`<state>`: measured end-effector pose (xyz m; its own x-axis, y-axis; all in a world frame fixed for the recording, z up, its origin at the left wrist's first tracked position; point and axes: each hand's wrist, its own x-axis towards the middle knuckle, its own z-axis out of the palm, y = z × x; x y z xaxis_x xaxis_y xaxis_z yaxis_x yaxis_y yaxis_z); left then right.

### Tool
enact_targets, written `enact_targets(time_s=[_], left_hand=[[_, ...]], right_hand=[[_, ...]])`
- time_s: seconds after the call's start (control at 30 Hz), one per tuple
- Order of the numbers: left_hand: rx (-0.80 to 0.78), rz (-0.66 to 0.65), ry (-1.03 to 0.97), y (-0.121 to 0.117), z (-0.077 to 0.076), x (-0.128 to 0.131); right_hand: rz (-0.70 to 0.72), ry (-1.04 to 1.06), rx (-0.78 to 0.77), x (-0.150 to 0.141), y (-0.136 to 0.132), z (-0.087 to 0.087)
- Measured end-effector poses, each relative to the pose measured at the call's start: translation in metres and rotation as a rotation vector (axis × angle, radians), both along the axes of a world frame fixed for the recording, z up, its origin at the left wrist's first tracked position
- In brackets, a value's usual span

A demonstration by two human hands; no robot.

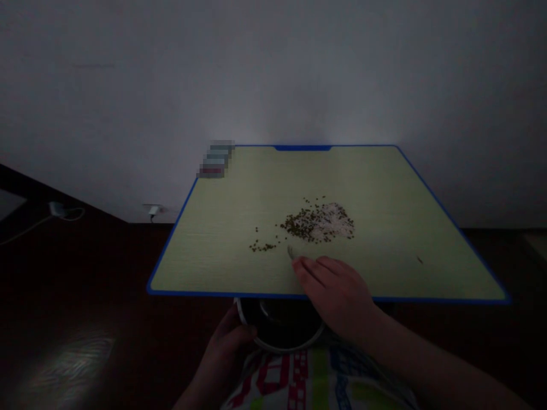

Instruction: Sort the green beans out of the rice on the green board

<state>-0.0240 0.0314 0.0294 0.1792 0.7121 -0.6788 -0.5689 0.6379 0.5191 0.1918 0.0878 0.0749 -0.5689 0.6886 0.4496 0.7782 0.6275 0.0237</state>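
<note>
On the pale folding tabletop (239,193) lies a heap of small dark greenish beans (299,225) mixed with white rice-like grains (331,222). A few loose beans (262,247) are scattered left of the heap. My right hand (335,287) rests at the table's front edge, fingers closed around a small pale curved piece (291,251) whose kind I cannot make out. It points toward the beans, just in front of the heap. Below the front edge, my left hand (228,339) grips the left side of a dark-inside bowl (294,349) with a light rim, its far part hidden under the table.
The table has a blue border (448,219) and stands against a grey wall (273,74). A blurred-out patch (216,159) covers its back left corner. A small reddish sliver (419,259) lies at the right. A plug (154,210) and cable (77,215) are at the left.
</note>
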Motion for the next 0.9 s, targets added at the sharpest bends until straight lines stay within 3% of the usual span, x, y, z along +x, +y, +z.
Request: enact_targets(time_s=[0.23, 0.57, 0.77, 0.9], left_hand=[[-0.003, 0.015, 0.004, -0.004, -0.01, -0.003], [-0.007, 0.035, 0.0, -0.002, 0.001, 0.001], [-0.02, 0.028, 0.014, -0.002, 0.0, -0.001], [-0.021, 0.028, 0.012, -0.003, -0.001, -0.001]], right_hand=[[-0.006, -0.041, -0.017, 0.002, 0.014, 0.0], [0.043, -0.054, 0.01, -0.008, 0.008, 0.0], [-0.026, -0.057, -0.005, 0.005, 0.016, -0.001], [-0.001, 0.001, -0.018, 0.009, 0.019, -0.003]])
